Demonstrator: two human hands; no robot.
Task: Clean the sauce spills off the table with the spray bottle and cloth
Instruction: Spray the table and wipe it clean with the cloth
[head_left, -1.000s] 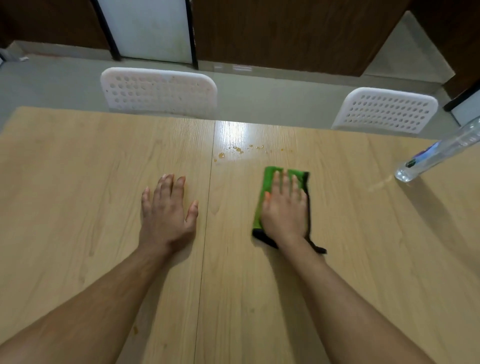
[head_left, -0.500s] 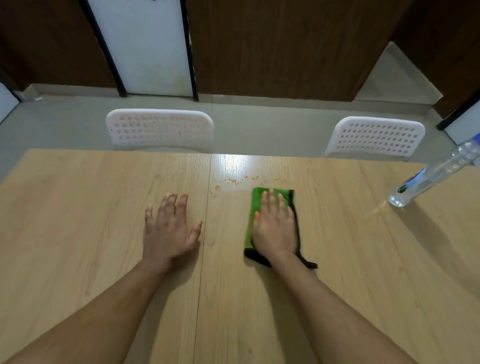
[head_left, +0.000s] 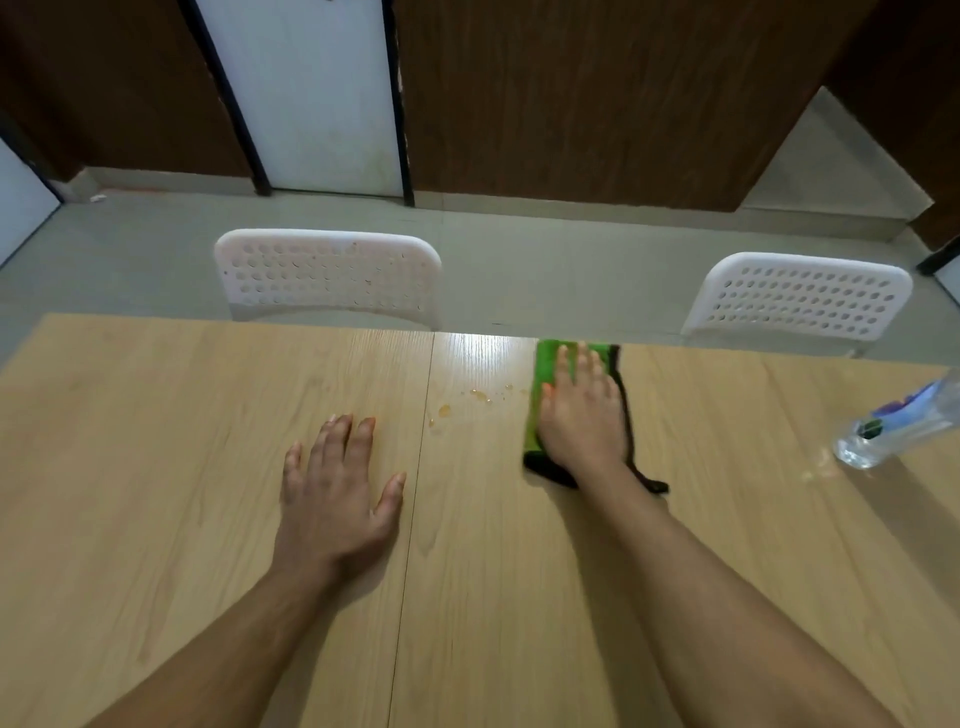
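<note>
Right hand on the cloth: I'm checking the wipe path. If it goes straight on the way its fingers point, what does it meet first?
The right hand presses the green cloth near the table's far edge. Straight ahead lies only that edge, then open floor between the two white chairs; the sauce drops sit to its left.

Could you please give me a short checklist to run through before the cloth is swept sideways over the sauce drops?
1. Cloth under control: ok. The right hand presses flat on the green cloth.
2. Spill located: ok. The sauce drops lie just left of the cloth, not yet wiped.
3. Sweep path free: ok. The left hand rests flat on the table, nearer than the drops.
4. Spray bottle out of the way: ok. The spray bottle stands far right.
5. Drops already sprayed: cannot tell.
6. Other spills: not ok. A small smear shows beside the bottle.
</note>
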